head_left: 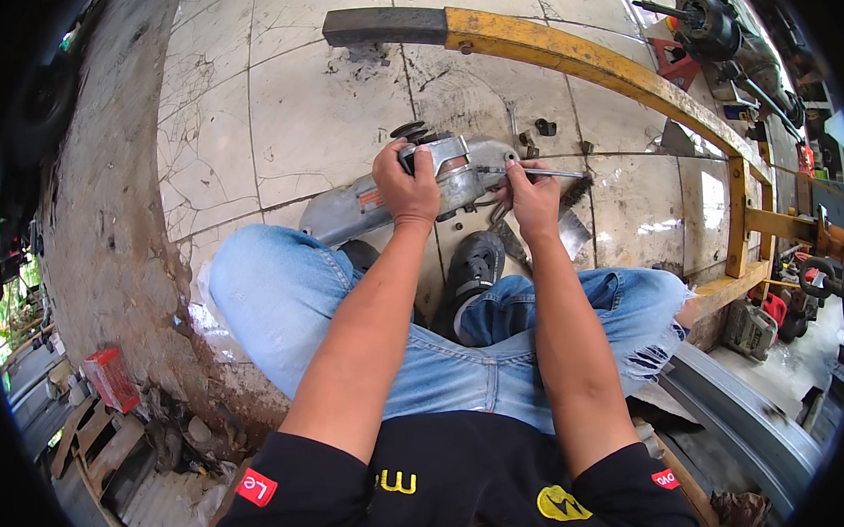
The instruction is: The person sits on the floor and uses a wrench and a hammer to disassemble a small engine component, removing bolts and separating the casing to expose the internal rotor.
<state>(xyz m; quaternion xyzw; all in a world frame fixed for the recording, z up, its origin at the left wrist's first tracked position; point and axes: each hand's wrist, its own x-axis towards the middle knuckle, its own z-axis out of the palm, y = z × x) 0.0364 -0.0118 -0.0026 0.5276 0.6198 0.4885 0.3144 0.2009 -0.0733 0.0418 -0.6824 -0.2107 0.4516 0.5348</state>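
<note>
A long grey cast-metal housing lies on the tiles in front of my feet. My left hand is closed around a silver metal bracket-like part at the housing's middle. Just beyond those fingers, a black round piece sticks up. In my right hand a slim metal rod is pinched between thumb and fingers, lying nearly level. Its left end reaches the housing's right part; whether it touches there I cannot tell.
Beyond the housing a yellow steel frame arches across. Small dark metal pieces and a grey metal plate lie to the right. My shoe is close to the housing. A red box sits lower left.
</note>
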